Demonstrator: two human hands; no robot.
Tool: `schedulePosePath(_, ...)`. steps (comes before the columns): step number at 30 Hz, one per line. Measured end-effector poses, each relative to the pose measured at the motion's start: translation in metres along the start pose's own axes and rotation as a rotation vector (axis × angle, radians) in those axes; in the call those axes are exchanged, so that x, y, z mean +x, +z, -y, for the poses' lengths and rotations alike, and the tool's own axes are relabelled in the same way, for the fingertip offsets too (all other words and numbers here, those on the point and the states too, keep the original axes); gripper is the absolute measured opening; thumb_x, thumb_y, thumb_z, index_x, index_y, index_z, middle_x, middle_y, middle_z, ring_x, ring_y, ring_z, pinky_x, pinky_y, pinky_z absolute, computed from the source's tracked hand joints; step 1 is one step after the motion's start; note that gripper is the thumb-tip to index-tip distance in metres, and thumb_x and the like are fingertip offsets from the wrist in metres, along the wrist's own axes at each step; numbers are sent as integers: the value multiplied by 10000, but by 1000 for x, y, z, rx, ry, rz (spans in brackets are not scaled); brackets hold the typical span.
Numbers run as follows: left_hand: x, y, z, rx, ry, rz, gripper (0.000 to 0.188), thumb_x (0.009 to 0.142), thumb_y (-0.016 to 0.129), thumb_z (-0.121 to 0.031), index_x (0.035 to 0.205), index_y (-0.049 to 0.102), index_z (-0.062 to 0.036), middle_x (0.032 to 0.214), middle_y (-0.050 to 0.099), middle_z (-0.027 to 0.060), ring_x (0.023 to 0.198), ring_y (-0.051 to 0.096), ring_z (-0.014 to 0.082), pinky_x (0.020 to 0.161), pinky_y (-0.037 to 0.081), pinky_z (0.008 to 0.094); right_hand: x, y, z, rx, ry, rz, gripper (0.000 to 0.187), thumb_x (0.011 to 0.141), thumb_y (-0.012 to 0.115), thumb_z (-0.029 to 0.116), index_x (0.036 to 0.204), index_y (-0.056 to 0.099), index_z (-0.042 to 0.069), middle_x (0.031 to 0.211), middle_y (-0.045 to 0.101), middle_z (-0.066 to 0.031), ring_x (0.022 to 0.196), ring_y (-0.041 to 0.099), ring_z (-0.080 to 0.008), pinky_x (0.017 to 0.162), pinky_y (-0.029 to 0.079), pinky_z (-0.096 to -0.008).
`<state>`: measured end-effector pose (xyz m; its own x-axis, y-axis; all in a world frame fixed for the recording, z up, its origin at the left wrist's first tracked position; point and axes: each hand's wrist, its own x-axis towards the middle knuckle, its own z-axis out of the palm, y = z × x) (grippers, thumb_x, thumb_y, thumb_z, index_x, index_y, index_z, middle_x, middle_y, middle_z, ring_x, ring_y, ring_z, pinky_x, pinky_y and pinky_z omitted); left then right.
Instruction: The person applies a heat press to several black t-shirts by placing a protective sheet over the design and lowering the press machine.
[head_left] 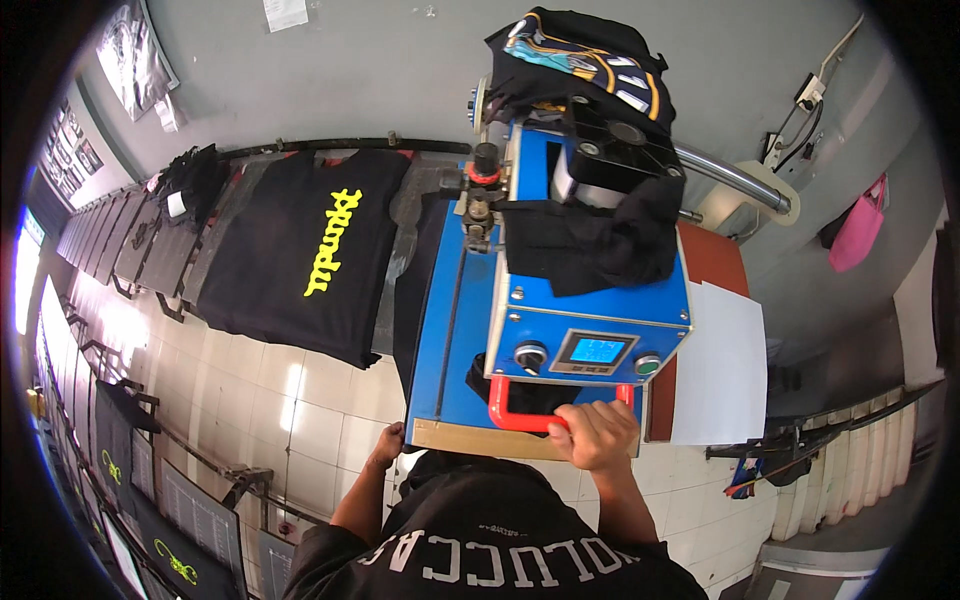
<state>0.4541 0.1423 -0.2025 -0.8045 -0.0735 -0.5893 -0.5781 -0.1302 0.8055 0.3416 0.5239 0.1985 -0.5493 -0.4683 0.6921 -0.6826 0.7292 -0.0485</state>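
Note:
In front of me stands a blue heat press (pixel 590 310) with a dial, a lit screen and a green button. My right hand (pixel 597 435) is closed around the right part of its red handle (pixel 520 418). Beside the press's front left corner, my left hand (pixel 388 442) has its fingers curled; what they hold, if anything, is hidden. Black fabric (pixel 405 310) shows along the left side of the blue base (pixel 460 340). More black cloth (pixel 530 398) is visible behind the handle.
Left of the press, a black shirt (pixel 270 250) with yellow lettering lies flat on a board. Black cloths (pixel 590 235) and a printed black garment (pixel 590 65) rest on the machine. A white sheet (pixel 720 370) lies at its right. Racks with dark panels (pixel 170 520) stand lower left.

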Motion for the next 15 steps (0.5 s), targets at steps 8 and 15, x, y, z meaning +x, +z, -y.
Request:
schedulePosePath(8,-29,3,-49,-60,-117,-55,239,991,549,-301,897,590,-85,775,608,12,697,584,136,642,500,306,-38,-26,-55,-68,78,-69,354,927,541,305,613,552,141,538,531,4,447,474,-191,486,319,-348)
schedulePosePath(15,-38,-9,-60,-36,-113,-43,239,994,541,-308,900,585,-92,789,620,29,701,593,150,659,509,333,-74,-71,-110,-107,323,-64,383,919,477,198,573,517,40,538,531,-104,481,503,-315,544,378,-437)
